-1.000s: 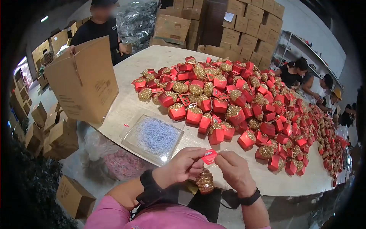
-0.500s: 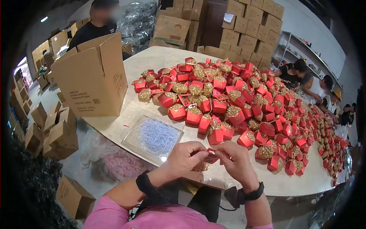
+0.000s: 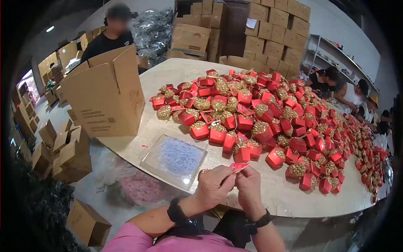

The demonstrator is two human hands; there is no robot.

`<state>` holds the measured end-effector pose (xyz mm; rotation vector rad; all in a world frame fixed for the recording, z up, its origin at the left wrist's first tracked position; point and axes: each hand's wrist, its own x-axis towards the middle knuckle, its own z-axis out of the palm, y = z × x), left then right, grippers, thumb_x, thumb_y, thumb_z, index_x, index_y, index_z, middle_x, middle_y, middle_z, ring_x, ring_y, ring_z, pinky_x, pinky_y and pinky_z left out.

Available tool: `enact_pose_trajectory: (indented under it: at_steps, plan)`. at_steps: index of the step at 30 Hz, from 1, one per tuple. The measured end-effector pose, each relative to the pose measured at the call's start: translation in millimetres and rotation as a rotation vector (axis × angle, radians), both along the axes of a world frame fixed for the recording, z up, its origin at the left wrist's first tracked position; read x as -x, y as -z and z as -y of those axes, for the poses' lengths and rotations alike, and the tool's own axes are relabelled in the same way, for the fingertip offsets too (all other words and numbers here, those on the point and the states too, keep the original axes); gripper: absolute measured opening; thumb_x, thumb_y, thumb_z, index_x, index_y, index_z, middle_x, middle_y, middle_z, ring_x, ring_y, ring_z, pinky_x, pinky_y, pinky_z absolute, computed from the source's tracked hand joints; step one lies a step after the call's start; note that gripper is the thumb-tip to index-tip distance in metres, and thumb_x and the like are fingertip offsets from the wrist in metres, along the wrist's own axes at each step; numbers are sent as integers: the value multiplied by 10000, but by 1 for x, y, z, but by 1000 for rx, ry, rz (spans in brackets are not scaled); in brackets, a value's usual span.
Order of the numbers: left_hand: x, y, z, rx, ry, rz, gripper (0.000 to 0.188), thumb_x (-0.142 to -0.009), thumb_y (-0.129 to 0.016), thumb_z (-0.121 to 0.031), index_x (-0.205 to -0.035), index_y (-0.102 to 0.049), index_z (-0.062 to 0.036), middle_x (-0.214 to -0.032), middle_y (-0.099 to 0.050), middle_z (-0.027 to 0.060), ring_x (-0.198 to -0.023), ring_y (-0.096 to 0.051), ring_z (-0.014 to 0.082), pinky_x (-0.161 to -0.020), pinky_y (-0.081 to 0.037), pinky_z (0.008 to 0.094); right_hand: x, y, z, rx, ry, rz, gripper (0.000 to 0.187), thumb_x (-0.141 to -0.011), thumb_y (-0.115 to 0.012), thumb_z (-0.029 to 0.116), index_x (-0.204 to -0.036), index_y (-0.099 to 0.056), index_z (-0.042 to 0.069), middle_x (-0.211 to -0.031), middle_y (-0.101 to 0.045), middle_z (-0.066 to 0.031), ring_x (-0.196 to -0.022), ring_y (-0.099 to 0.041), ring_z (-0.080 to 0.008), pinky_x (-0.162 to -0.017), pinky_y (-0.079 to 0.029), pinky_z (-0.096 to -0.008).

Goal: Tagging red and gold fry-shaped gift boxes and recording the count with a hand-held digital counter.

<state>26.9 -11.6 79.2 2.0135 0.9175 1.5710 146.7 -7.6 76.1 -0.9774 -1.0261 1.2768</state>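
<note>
At the near edge of the counter (image 3: pixel 268 197), the left hand (image 3: pixel 215 187) and right hand (image 3: pixel 248 185) meet, fingers of both pinched on a small red tag (image 3: pixel 238 167) held just above the edge. A great heap of red gift boxes (image 3: pixel 273 122) with gold tops covers the middle and right end, so much looks finished already. A clear tray of pale strings (image 3: pixel 174 160) lies near the left edge; an open brown carton (image 3: pixel 105 94) stands at the far-left corner.

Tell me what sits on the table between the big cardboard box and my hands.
A clear tray of thin pale strings lies there, between the cardboard box and the hands, seen in the head view.
</note>
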Motion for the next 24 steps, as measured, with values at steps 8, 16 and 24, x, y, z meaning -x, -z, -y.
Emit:
enact_pose_trajectory:
  at_steps: [8, 16, 24]
  plan:
    - [0, -8, -1, 55, -66, 28, 53, -775, -560, -24, -730, -570, 1, -634, -553, 83, -566, -545, 149, -517, -428, 260, 0, 5, -3, -192, 225, 158, 91, -793, -490, 37, -712, -504, -2, -619, -474, 0, -565, -439, -63, -509, -364, -215]
    - [10, -2, -3, 2, -111, 162, 107, -766, -553, -11, -663, -527, -14, -557, -450, 39, -506, -418, 106, -475, -340, 243, 1, 10, -14, -280, 209, 379, 61, -770, -468, 21, -718, -483, -9, -677, -498, -110, -623, -494, -204, -575, -402, -300]
    - [5, 1, -7, 316, -48, 274, 102, -818, -549, -62, -745, -550, 9, -596, -507, 22, -556, -432, 44, -493, -377, 222, 5, -13, -9, -502, 279, 466, 58, -767, -483, 28, -723, -499, -6, -712, -532, -111, -661, -526, -202, -598, -422, -305]
